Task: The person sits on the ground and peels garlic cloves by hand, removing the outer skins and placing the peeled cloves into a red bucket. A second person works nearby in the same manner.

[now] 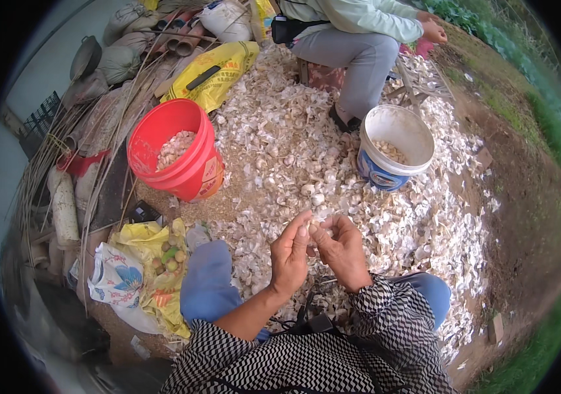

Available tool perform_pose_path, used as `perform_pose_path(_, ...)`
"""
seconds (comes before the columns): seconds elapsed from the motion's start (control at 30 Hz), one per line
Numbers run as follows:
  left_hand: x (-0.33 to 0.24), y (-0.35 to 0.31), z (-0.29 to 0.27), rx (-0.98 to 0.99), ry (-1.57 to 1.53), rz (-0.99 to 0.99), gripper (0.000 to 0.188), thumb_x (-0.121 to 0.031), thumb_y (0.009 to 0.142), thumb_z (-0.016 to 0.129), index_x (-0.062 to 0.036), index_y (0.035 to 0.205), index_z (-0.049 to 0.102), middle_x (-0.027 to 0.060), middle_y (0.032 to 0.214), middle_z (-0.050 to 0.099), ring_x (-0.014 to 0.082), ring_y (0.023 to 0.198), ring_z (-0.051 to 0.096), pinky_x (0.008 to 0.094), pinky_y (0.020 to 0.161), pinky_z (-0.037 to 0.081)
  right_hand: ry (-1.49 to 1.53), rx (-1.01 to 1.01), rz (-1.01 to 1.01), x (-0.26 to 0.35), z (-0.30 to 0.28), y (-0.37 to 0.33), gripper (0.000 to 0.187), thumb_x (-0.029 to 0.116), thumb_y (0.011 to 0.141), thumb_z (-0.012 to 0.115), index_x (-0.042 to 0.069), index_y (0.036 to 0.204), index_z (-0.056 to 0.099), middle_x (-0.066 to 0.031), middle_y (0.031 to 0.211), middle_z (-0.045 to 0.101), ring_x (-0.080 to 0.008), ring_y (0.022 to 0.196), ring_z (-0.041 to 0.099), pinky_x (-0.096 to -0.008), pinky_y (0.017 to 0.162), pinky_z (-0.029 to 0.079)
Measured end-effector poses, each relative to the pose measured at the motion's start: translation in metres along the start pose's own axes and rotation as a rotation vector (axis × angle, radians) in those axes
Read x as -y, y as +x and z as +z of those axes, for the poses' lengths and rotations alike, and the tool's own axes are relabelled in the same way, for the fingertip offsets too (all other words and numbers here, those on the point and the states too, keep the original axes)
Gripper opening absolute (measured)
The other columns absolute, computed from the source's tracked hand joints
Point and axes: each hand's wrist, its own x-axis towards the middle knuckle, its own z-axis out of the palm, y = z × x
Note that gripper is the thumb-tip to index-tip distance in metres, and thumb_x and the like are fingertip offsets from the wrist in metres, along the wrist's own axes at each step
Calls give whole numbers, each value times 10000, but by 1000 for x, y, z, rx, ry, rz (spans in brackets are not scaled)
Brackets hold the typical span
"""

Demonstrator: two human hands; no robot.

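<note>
My left hand [289, 257] and my right hand [344, 252] meet in front of me, thumbs and fingertips pinched together. Between them is a small pale piece of garlic [313, 224], mostly hidden by the fingers. Just beyond lie whole garlic bulbs [318, 199] on a thick layer of papery garlic skins [274, 138]. A red bucket [209, 172] at the left and a white bucket with a blue lower part [385, 178] at the right each hold peeled-looking garlic cloves.
Another person [366, 49] sits opposite, near the white bucket. Yellow sacks [211, 75], pipes [190, 41] and long canes line the left wall. Beside my left knee, a yellow bag [142, 246] holds round fruit. Bare soil and green plants border the right.
</note>
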Motion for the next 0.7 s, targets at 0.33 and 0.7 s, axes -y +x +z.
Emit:
perform_pose_path(0.33, 6, -4, -1, 29, 49, 69, 315, -173, 928, 459, 16, 1179, 485, 73, 905, 610, 67, 721, 554, 209, 572, 467, 268, -9, 88, 2, -3, 1, 142, 110, 851, 548, -17, 888, 497, -49, 676, 551, -71, 529, 498, -212, 430, 389)
perform_pose_path(0.7, 17, 6, -4, 47, -55, -48, 322, 20, 832, 518, 11, 1153, 493, 22, 876, 577, 36, 647, 484, 179, 531, 402, 191, -27, 158, -30, -4, 4, 129, 111, 850, 545, -3, 899, 511, -28, 734, 543, -60, 583, 472, -192, 428, 345)
